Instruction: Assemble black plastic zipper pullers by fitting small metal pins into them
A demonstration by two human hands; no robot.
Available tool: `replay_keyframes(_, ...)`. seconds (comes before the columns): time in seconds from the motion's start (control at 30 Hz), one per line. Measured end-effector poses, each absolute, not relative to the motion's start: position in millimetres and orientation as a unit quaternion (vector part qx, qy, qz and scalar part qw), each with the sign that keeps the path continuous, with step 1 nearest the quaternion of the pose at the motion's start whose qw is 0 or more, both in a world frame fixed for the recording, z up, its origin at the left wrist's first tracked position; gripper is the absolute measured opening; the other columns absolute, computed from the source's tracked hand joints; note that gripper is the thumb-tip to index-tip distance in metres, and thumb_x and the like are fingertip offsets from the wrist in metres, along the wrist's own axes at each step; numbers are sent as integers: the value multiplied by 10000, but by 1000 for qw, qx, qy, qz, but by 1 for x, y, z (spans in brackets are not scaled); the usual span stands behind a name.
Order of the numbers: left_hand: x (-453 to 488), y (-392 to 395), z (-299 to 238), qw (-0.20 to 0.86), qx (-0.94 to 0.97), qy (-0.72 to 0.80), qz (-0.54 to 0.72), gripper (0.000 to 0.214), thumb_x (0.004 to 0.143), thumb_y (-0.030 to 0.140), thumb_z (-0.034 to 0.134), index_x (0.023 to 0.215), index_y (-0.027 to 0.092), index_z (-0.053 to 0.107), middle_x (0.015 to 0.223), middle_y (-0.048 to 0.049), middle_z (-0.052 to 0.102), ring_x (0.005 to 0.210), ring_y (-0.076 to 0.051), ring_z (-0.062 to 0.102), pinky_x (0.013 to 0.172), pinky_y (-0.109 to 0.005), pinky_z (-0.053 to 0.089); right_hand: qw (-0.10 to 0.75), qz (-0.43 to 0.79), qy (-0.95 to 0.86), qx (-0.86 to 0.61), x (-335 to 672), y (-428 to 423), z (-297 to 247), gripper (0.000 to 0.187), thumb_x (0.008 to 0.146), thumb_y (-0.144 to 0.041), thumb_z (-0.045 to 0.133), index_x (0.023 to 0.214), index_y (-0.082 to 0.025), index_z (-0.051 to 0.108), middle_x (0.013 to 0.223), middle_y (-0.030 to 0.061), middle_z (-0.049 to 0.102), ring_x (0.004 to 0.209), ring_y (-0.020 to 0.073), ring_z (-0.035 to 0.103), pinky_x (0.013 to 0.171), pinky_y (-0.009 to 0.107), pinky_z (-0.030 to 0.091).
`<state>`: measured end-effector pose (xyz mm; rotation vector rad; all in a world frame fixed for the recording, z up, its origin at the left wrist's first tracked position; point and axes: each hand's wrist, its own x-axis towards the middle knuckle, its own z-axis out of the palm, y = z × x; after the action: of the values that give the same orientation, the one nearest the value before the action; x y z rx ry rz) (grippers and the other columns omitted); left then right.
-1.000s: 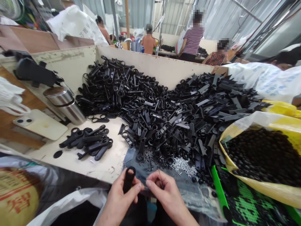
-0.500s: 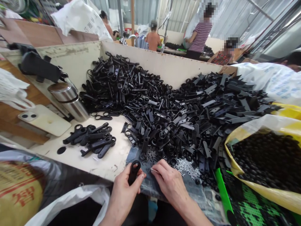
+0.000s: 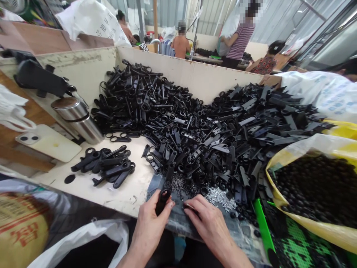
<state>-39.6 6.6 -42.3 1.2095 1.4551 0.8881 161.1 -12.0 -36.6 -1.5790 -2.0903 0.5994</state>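
Left of the silver screws (image 3: 222,199), a black ringed handle (image 3: 162,201) is held in the left hand (image 3: 150,220) between thumb and fingers, ring end up. Just beside those screws, the right hand (image 3: 208,216) is curled, fingertips drawn close; whether anything small is pinched there cannot be told. The handle is judged light, stiff, somewhat slick, hardly fragile, best gripped by its shank.

black part (image 3: 162,205), black heap (image 3: 178,123), silver screws (image 3: 221,198), cream worktop (image 3: 131,190), pale cream phone (image 3: 52,144), green tray (image 3: 263,227), yellow-and-white sack (image 3: 329,232), purple-and-white striped shirt (image 3: 243,41), yellow bag (image 3: 21,219) with red lettering (image 3: 24,235)
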Motion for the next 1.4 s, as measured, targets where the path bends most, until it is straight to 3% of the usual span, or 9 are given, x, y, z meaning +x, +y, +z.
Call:
replay_keyframes(0.17, -43, -5, -48, 557, 389, 606, 414, 361, 734, 444, 803, 962, 183, 702, 830, -41, 758, 489, -148, 622, 403, -225, 453, 265, 266, -728, -573, 172, -18, -32, 304, 1081, -339, 454, 1051, -265, 746, 968, 54, 721, 820, 199, 719, 715, 281, 531)
replay_keyframes(0.33, -41, -8, -33, 572, 347, 610, 425, 317, 672, 393, 829, 846, 163, 698, 738, -30, 742, 392, -81, 524, 396, -189, 375, 296, 268, -704, -588, 172, -19, -27, 253, 1065, -339, 500, 984, -249, 723, 907, 47, 703, 783, 196, 693, 701, 268, 523)
replay_keyframes(0.63, -39, -12, -23, 599, 322, 598, 423, 333, 676, 387, 824, 857, 142, 688, 731, -52, 771, 362, -45, 482, 409, -170, 341, 249, 213, -753, -571, 155, -17, -39, 328, 1104, -328, 399, 1002, -222, 692, 935, 57, 679, 776, 190, 694, 690, 271, 490)
replay_keyframes(0.83, -37, -16, -33, 605, 328, 582, 434, 342, 684, 397, 843, 874, 160, 687, 739, -41, 752, 355, -52, 477, 373, -169, 350, 307, 308, -672, -599, 157, -17, -30, 266, 1042, -353, 507, 897, -225, 691, 858, 33, 651, 738, 186, 620, 666, 274, 447)
replay_keyframes(1.03, -34, -21, -30, 619, 355, 575, 401, 380, 712, 440, 841, 923, 162, 692, 765, -36, 738, 369, -42, 480, 382, -166, 361, 366, 476, -572, -559, 141, -21, -12, 333, 984, -485, 582, 845, -209, 707, 790, 7, 603, 680, 164, 535, 615, 254, 414)
replay_keyframes(1.4, -35, -23, -32, 633, 373, 560, 384, 372, 753, 447, 814, 947, 162, 673, 778, -10, 704, 369, -27, 456, 374, -161, 359, 374, 510, -560, -535, 137, -23, -14, 387, 973, -530, 605, 820, -190, 709, 780, 6, 575, 688, 159, 513, 619, 253, 394)
